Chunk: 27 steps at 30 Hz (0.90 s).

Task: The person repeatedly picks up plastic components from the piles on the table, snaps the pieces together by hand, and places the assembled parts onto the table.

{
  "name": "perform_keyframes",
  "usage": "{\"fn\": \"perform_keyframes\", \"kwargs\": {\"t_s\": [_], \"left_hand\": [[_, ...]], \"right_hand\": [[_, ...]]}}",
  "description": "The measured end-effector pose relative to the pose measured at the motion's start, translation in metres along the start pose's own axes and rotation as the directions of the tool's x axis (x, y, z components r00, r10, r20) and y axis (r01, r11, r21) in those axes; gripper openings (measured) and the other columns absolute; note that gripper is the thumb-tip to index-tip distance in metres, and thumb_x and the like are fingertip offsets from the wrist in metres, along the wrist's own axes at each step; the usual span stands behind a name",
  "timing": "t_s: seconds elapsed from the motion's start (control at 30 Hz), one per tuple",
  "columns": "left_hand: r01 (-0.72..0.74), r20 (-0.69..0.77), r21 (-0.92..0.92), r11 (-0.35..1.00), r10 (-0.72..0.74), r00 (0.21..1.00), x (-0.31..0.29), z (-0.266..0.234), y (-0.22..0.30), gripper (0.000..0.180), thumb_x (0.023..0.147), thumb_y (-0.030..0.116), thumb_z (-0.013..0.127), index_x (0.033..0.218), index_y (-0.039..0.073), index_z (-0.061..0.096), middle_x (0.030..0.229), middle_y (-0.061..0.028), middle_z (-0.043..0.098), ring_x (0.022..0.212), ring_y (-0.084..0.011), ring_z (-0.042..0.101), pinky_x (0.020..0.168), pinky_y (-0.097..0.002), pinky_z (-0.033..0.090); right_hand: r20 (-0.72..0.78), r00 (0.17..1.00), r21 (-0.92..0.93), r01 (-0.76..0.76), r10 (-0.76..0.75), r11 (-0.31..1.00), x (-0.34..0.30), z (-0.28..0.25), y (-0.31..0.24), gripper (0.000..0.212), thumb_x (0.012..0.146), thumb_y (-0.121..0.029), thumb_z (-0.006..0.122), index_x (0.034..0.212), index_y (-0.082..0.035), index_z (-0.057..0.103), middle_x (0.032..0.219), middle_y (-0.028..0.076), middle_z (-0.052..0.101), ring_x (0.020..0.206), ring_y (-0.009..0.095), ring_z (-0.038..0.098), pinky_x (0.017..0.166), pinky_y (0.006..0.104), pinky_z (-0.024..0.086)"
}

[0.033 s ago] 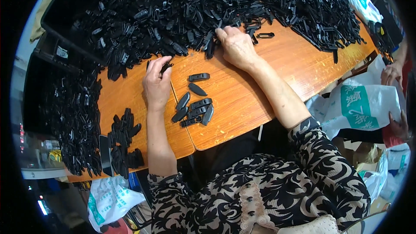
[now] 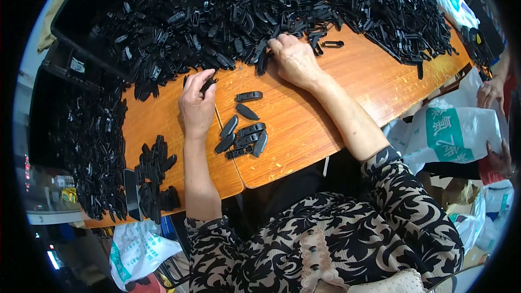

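My left hand (image 2: pixel 197 103) is over the table, its fingers curled round a small black plastic part (image 2: pixel 208 85) that is mostly hidden. At the near edge of a large heap of black plastic parts (image 2: pixel 217 16), my right hand (image 2: pixel 297 61) has its fingers bent and drawn together. Its fingertips touch dark parts (image 2: pixel 262 61) there; what they grip, if anything, is hidden. Between my forearms lies a loose group of black parts: smooth pointed oval covers (image 2: pixel 247 112) and slotted, clip-like pieces (image 2: pixel 249 96).
The wooden table (image 2: pixel 296 130) has a seam down its middle. More black parts (image 2: pixel 154 168) lie beside my left forearm, and a dark bin (image 2: pixel 81 49) stands at the left. At the right, another person's hands (image 2: pixel 491 91) hold a white plastic bag (image 2: pixel 477 130) with green print.
My right hand has shifted very slightly toward me and to the left at the heap's edge. The other person's bag has moved a little. My left hand is almost still.
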<state>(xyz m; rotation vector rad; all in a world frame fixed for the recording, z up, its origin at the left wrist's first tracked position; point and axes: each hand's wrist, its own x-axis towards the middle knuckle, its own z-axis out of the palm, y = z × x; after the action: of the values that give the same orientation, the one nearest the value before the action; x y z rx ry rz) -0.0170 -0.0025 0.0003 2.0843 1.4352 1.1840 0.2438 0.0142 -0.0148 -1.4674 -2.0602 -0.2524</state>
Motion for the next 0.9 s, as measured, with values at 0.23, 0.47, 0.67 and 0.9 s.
{"fn": "perform_keyframes", "kwargs": {"t_s": [0.23,0.47,0.67,0.9], "left_hand": [[0.161,0.032,-0.227,0.96,-0.158,0.987,-0.004,0.01,-0.01,0.029,0.083,-0.007,0.066,0.109,0.005,0.07,0.1,-0.0009,0.066,0.074,-0.0033,0.056,0.06,-0.0173,0.046],[0.193,0.177,-0.512,0.837,-0.117,0.977,-0.002,0.016,0.0,0.031,0.082,-0.007,0.07,0.111,0.001,0.071,0.085,0.0047,0.057,0.069,-0.0019,0.046,0.062,-0.0163,0.04],[0.232,0.257,-0.433,0.871,-0.127,0.958,-0.008,0.023,-0.008,0.035,0.082,-0.003,0.071,0.117,0.001,0.07,0.08,0.0052,0.052,0.07,-0.005,0.046,0.064,-0.0198,0.041],[0.165,0.23,-0.417,0.894,-0.072,0.971,-0.01,0.024,-0.001,0.026,0.081,-0.003,0.073,0.107,-0.003,0.071,0.091,0.0007,0.06,0.072,-0.0051,0.054,0.066,-0.0202,0.047]], "right_hand": [[-0.238,0.959,0.103,0.181,-0.152,0.978,0.006,-0.01,-0.026,0.019,0.075,-0.013,0.076,0.093,-0.012,0.07,0.096,0.004,0.062,0.093,0.023,0.06,0.07,0.0361,0.053],[0.073,0.994,0.525,0.029,-0.078,0.851,-0.005,0.006,-0.039,0.023,0.095,-0.028,0.062,0.096,-0.006,0.069,0.078,0.015,0.068,0.072,0.03,0.068,0.065,0.0394,0.053],[0.471,0.856,0.675,-0.504,0.211,0.539,0.002,0.004,-0.046,0.045,0.1,-0.036,0.053,0.094,0.006,0.069,0.076,0.019,0.069,0.072,0.024,0.066,0.07,0.0377,0.051],[0.592,0.806,0.805,-0.592,0.018,0.039,-0.001,0.003,-0.05,0.014,0.098,-0.017,0.061,0.101,-0.004,0.065,0.084,-0.001,0.064,0.067,0.007,0.055,0.06,0.0227,0.045]]}}
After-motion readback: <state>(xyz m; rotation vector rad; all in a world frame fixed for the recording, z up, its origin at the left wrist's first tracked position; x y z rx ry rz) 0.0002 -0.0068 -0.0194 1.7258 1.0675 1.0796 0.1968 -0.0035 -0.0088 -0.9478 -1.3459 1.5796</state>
